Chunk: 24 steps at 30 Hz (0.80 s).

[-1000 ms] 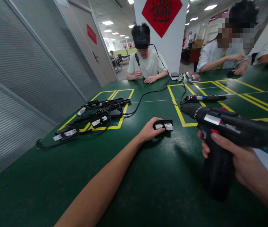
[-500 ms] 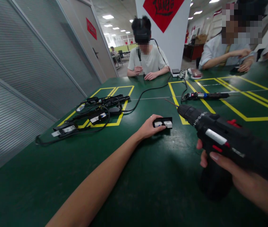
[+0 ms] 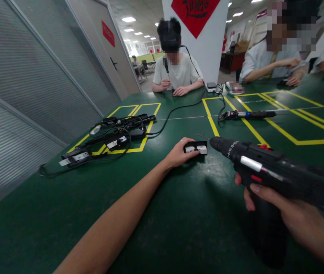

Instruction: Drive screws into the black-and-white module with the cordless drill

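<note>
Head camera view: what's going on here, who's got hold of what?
The person's right hand grips a black power drill, pointing up and to the left across the green table. The left hand holds a small black-and-white part. The drill bit shows just above that part in the picture, with a gap between them. Black cabled parts lie off to the left. Across the table, another person holds a screwdriver.

Bare, tapered left forearm (image 3: 127, 209), left hand (image 3: 180, 153) with a thin ring (image 3: 182, 140), and bare right hand (image 3: 278, 201).
</note>
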Motion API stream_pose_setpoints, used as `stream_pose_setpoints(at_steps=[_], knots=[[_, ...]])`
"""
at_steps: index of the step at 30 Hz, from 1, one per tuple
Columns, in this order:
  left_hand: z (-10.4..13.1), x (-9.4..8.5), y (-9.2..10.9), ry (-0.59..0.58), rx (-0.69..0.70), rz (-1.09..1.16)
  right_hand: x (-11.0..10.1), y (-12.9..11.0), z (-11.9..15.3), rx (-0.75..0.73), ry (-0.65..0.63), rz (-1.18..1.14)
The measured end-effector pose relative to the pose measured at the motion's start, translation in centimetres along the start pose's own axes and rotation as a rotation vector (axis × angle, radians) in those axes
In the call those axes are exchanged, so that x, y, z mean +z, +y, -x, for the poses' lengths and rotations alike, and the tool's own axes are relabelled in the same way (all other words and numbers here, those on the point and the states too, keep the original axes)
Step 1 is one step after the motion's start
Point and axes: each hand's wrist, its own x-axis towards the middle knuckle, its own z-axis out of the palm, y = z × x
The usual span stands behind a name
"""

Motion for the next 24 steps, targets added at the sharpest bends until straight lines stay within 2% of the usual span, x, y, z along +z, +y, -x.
stream_pose_setpoints(at_steps=[14,24], knots=[[0.0,0.0,-0.2,0.015,-0.005,0.028,0.1,-0.2,0.7,-0.009,0.078,0.188],[-0.1,-0.2,0.0,-0.008,-0.025,0.002,0.5,0.6,1.2,0.011,0.084,0.13]])
